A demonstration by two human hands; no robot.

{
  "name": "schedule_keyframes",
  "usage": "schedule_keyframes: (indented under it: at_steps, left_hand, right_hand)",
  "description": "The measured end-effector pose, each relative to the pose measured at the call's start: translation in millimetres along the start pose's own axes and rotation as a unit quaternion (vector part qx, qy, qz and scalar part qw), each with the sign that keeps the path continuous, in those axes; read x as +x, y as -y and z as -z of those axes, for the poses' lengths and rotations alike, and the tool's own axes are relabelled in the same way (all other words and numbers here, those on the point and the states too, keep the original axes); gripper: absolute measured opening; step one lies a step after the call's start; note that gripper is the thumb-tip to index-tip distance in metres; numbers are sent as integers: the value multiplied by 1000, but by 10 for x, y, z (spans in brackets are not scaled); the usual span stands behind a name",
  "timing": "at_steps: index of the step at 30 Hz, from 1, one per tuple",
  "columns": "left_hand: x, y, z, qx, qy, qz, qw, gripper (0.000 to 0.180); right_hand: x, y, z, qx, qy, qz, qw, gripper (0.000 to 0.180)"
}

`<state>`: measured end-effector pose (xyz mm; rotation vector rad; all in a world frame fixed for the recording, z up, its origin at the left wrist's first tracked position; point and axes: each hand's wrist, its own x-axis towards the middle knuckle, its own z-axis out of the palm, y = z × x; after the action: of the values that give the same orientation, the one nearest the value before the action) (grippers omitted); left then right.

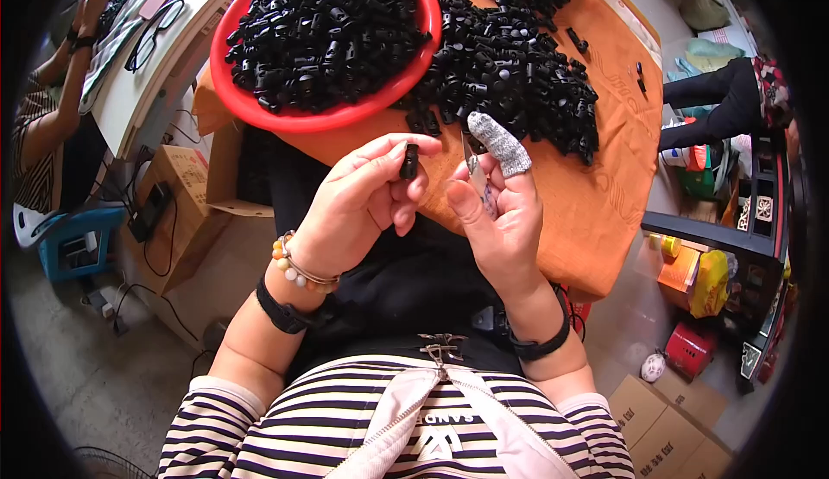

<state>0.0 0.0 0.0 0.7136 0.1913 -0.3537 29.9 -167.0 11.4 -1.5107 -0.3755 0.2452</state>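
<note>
Between thumb and fingers, my left hand (350, 198) pinches a small black plastic part (409, 161), held upright over the near edge of the table. My right hand (509, 233) grips a small knife (467, 149) whose narrow blade points away from me; its handle looks wrapped and is partly covered by my fingers. A grey knitted finger cover (501, 145) sits on my right index finger, which is raised. Blade and part are apart. Just beyond my hands, a large heap of similar black parts (518, 73) lies on the orange tablecloth (574, 215).
A red basin (221, 77) piled with black parts stands at the table's far left. Further left, another person's arms (65, 103) are over a white table with glasses (155, 31). A cardboard box (177, 190) and blue stool (82, 241) stand below. At right are a dark-trousered person (712, 90) and shelving (717, 234).
</note>
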Motion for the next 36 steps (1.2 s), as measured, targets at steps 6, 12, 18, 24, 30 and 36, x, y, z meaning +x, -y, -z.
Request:
schedule_keyframes:
  at_steps: [6,12,18,24,30,36]
  left_hand:
    - [-32,15,-49,-96,-7,-17,995,23]
    - [-25,30,-36,-79,-4,-9,997,16]
    - [-26,41,-76,-52,-22,-24,998,18]
    - [-35,21,-83,-50,-14,-24,998,18]
    - [-56,14,-68,-40,7,-27,999,15]
    - [-75,5,-54,-54,22,-15,998,15]
  right_hand:
    - [-43,42,-1,4,28,-78,997,52]
    - [-45,14,-84,-8,34,-28,999,38]
    - [-62,-29,-80,-17,34,-18,999,33]
    - [-70,-46,-86,-15,34,-9,999,32]
    - [-76,-11,-71,-8,45,-17,999,32]
    - [-88,-6,-81,8,45,-18,999,31]
